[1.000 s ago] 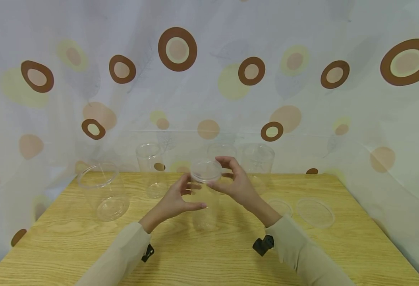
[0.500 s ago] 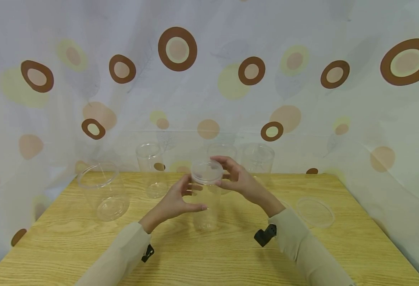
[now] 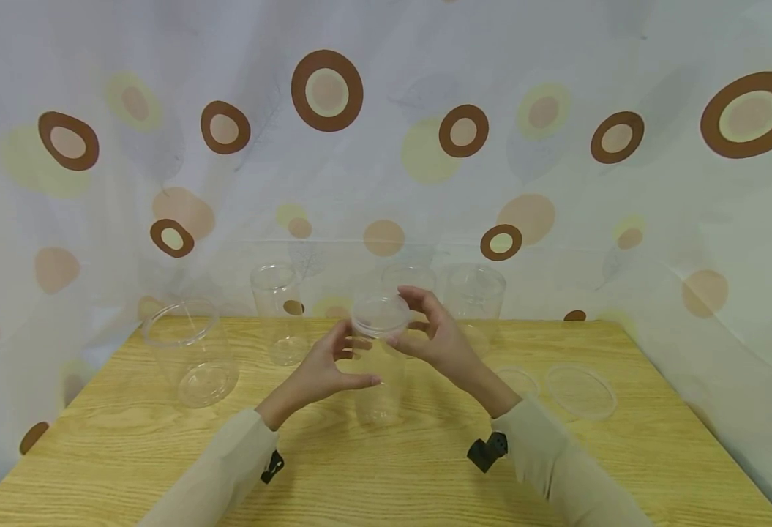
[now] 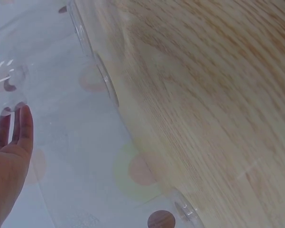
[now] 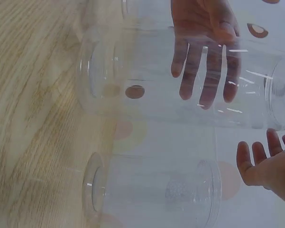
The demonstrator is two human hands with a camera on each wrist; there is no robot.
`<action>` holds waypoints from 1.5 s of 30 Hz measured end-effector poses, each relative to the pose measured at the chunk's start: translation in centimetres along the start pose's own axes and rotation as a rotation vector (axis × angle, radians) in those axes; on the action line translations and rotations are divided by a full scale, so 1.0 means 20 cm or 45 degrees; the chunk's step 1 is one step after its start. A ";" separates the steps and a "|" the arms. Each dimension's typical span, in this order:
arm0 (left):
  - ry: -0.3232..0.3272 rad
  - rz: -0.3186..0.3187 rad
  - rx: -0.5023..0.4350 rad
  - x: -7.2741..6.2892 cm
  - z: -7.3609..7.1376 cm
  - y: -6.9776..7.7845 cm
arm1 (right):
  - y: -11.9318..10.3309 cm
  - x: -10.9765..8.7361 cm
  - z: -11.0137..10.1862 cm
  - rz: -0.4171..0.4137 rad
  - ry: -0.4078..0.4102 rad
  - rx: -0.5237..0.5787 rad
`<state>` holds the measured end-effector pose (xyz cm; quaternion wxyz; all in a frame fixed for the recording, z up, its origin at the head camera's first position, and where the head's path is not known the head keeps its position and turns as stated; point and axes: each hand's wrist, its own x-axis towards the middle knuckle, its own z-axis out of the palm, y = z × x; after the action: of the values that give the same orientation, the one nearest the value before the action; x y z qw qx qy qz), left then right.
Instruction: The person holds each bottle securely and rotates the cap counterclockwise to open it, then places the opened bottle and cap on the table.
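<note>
A tall clear plastic jar (image 3: 379,399) stands upright on the table in the middle of the head view. My left hand (image 3: 320,369) holds its side, thumb in front and fingers behind the clear wall. In the right wrist view the spread fingers of that left hand (image 4: 12,161) show through the jar (image 5: 170,111). A clear round lid (image 3: 380,315) sits on the jar's top. My right hand (image 3: 441,340) grips the lid's right edge, thumb in front and fingers at the back. Whether the lid is fully seated, I cannot tell.
Behind and to the left stand further clear jars: a wide one (image 3: 204,366), a narrow one (image 3: 280,322), and two at the back right, one of them (image 3: 476,300) wider. Two loose clear lids (image 3: 581,391) lie on the wooden table (image 3: 359,490). A patterned sheet (image 3: 386,183) hangs behind.
My right hand shifted right with the lid edge, then came back left to about its earlier place. The left hand and the standing jars look the same.
</note>
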<state>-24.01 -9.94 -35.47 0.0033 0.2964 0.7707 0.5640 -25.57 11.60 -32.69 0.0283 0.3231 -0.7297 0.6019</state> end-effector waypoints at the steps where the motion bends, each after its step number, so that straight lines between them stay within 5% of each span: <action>1: 0.002 -0.001 0.005 0.00 0.00 -0.01 | 0.00 0.00 0.01 0.003 0.022 -0.004; 10: 0.001 0.017 0.018 0.02 0.00 -0.11 | 0.01 0.01 0.04 -0.016 0.083 -0.042; 19: -0.023 0.038 0.008 0.01 0.00 -0.08 | 0.03 0.04 -0.07 -0.009 -0.276 0.143; 25: -0.033 0.051 0.015 0.02 0.00 -0.12 | 0.02 0.04 -0.09 0.026 -0.353 0.216; 30: -0.028 0.030 0.026 0.01 0.00 -0.11 | 0.01 0.02 -0.07 0.015 -0.262 0.145; 40: -0.010 0.002 0.035 0.02 0.00 -0.10 | -0.01 -0.02 0.03 -0.006 0.097 -0.039; 45: -0.012 0.005 0.027 0.02 0.00 -0.11 | -0.01 -0.01 0.06 0.000 0.141 -0.064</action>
<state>-25.40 -10.17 -37.21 0.0026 0.3007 0.7760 0.5545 -24.80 10.68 -32.90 0.0767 0.2882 -0.7420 0.6004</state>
